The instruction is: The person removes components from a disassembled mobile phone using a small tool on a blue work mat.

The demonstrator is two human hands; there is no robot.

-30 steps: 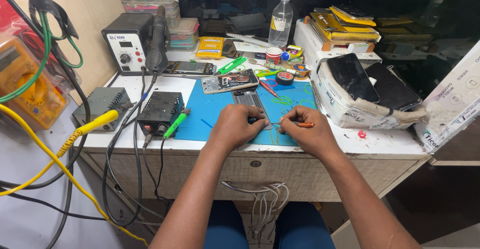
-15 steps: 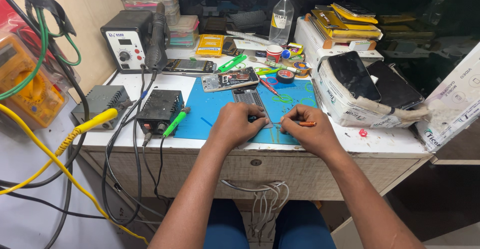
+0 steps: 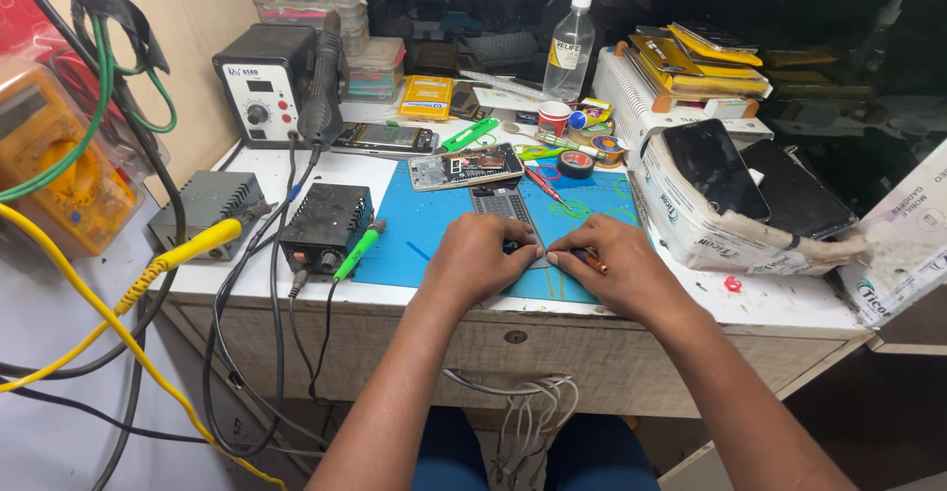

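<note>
Both my hands rest close together on the blue work mat [image 3: 434,230] near the desk's front edge. My left hand [image 3: 483,257] presses down on a small dark part that is mostly hidden under its fingers. An orange-handled tool [image 3: 590,259] is gripped in my right hand [image 3: 614,266], its tip pointing toward the left fingers. Just beyond my hands lies a grey ridged strip [image 3: 503,205] on the mat. Farther back an opened phone [image 3: 466,168] shows its inner boards.
A hot-air station [image 3: 266,92] stands at the back left, a black power unit [image 3: 326,225] with a green-handled iron [image 3: 357,249] left of the mat. Cables hang off the left edge. A clear bottle [image 3: 572,42], tape roll [image 3: 575,164] and a box holding dark screens [image 3: 735,190] crowd the right.
The view has shifted slightly closer. My hands stay pressed together over the same spot on the mat with only tiny finger movement.
</note>
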